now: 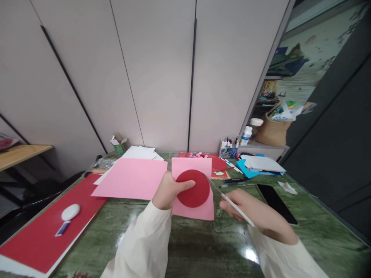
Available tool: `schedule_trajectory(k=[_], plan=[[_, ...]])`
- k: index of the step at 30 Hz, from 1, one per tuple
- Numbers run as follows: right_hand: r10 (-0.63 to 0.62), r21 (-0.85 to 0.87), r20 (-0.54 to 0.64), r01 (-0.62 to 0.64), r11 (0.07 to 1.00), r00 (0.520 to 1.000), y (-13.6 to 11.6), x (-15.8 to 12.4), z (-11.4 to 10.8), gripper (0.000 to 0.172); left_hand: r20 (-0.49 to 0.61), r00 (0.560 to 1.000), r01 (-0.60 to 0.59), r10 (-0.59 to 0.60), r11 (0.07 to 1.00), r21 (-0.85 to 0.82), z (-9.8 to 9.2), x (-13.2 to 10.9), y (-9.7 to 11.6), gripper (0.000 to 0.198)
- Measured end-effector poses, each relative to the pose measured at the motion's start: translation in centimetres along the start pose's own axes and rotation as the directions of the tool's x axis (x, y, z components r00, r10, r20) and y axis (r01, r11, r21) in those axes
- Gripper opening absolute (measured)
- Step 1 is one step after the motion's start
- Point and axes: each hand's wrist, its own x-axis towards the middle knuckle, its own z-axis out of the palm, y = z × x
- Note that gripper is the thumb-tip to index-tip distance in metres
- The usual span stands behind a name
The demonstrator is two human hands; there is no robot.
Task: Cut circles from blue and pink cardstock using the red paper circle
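My left hand [169, 190] is closed on a pink sheet of paper [193, 210] with a red paper circle [195, 189] lying against it, thumb pressed on the circle's left edge. Both are held up above the green marble table [203, 247]. My right hand [249, 210] is closed round a thin white pencil-like tool [236, 209], whose tip reaches toward the circle's upper right edge. Both sleeves are cream coloured.
A larger pink sheet [131, 178] and white sheets lie behind my left hand. A red sheet [46, 227] at left carries a white oval object [70, 211] and a small blue-white item. A black phone [276, 202], pens, blue papers, a marker holder [228, 148] and a basket [272, 131] are at right.
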Motion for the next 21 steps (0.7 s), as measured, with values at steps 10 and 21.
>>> schedule_trajectory(k=[10,21], plan=[[-0.032,-0.034,-0.020,0.031,0.999,0.999,-0.1,0.2,0.2,0.037,0.038,0.999,0.001,-0.003,0.999,0.048,-0.1,-0.1,0.3,0.035],[-0.015,-0.015,0.010,0.016,1.000,1.000,1.0,0.3,0.2,0.034,0.062,0.998,-0.004,0.000,0.999,0.053,-0.3,-0.1,0.2,0.036]])
